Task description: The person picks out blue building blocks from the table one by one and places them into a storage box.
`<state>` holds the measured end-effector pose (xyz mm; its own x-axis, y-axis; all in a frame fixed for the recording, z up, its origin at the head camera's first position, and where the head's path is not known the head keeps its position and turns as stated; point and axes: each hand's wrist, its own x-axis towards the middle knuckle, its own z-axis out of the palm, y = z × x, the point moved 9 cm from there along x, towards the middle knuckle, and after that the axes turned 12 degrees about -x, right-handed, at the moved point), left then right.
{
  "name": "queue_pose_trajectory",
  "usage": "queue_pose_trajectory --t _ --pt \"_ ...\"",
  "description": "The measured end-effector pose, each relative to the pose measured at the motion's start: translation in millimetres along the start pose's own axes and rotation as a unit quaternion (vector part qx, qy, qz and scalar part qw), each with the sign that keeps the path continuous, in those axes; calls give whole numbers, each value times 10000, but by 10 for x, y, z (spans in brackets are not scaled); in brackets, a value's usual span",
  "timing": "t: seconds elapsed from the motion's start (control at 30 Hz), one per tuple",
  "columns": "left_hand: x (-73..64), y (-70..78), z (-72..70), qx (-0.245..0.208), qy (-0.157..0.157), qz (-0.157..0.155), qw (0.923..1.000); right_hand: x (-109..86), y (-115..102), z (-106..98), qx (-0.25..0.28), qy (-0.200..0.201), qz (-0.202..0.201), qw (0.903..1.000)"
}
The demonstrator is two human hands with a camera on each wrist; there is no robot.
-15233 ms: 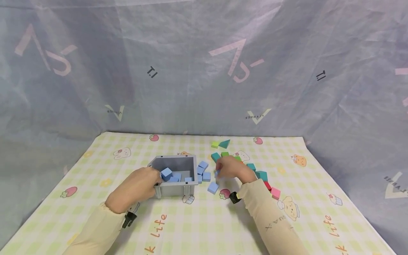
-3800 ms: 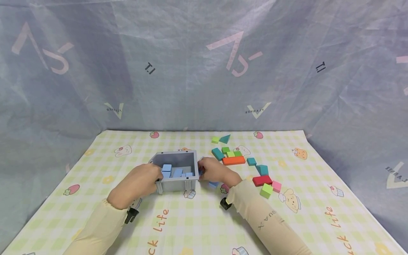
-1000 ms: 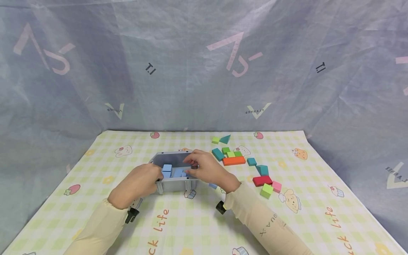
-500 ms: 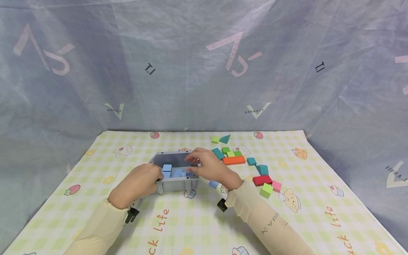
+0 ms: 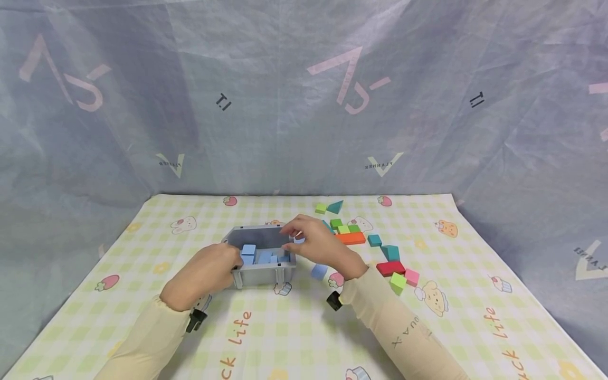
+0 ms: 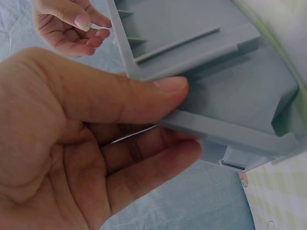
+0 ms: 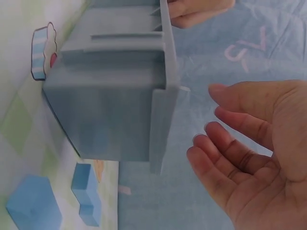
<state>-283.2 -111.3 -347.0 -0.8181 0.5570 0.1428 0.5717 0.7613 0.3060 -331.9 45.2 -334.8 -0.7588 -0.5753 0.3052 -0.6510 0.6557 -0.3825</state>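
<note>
My left hand (image 5: pixel 206 274) grips the rim at the left end of a grey plastic bin (image 5: pixel 258 275), thumb on one side and fingers on the other in the left wrist view. Several light-blue blocks (image 5: pixel 249 249) lie inside the bin. Over the bin's right end hovers my right hand (image 5: pixel 318 243). Its fingers are apart and loosely bent, and the right wrist view shows nothing in them. On the cloth right of the bin lies a blue block (image 5: pixel 319 272). Farther back, more blue blocks (image 7: pixel 84 179) touch each other, mostly hidden by the right hand in the head view.
To the right are several coloured blocks: an orange bar (image 5: pixel 351 238), a red block (image 5: pixel 391 268), a pink cube (image 5: pixel 412 277), a lime cube (image 5: pixel 398 283) and teal pieces (image 5: pixel 391 253). A checked cloth (image 5: pixel 285 338) covers the table, with a grey curtain (image 5: pixel 304 105) behind.
Over the last second my right hand has drawn right and slightly up from inside the bin. Compared with 15 seconds ago, fewer blue blocks lie beside the bin. The left hand has kept its grip.
</note>
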Motion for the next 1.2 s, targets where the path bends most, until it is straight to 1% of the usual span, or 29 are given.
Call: queue_pose_trajectory --t 0.13,0.2,0.37,0.43,0.57,0.77,0.97,1.03,1.13,1.2 --pt "2 0 -8 -29 -9 -24 10000 8 52 -55 -108 -33 73 9999" --pt "2 1 -10 -42 -9 -27 10000 11 111 -77 -249 -96 241 9994" --pt "1 3 -9 -19 16 11 10000 -6 317 -91 -545 -384 881 9939" --pt "2 1 -3 2 33 40 10000 -19 381 -90 -563 -487 1034 9919" --pt "-2 5 -2 24 78 111 9999 -44 480 -83 -578 -676 1207 9887" --pt "-8 17 -18 -10 85 137 9999 -104 605 -27 -562 -1187 1656 9774" --pt "-2 18 -19 10 87 146 9999 -158 661 18 -655 -1541 1721 9707" --pt "-3 21 -22 13 102 157 9998 -173 690 56 -675 -1645 1798 9675" --pt "-2 23 -22 -1 107 146 9998 -199 746 141 -697 -1819 2001 9602" --pt "-3 19 -16 -17 78 99 9999 -225 787 209 -779 -1974 2157 9531"
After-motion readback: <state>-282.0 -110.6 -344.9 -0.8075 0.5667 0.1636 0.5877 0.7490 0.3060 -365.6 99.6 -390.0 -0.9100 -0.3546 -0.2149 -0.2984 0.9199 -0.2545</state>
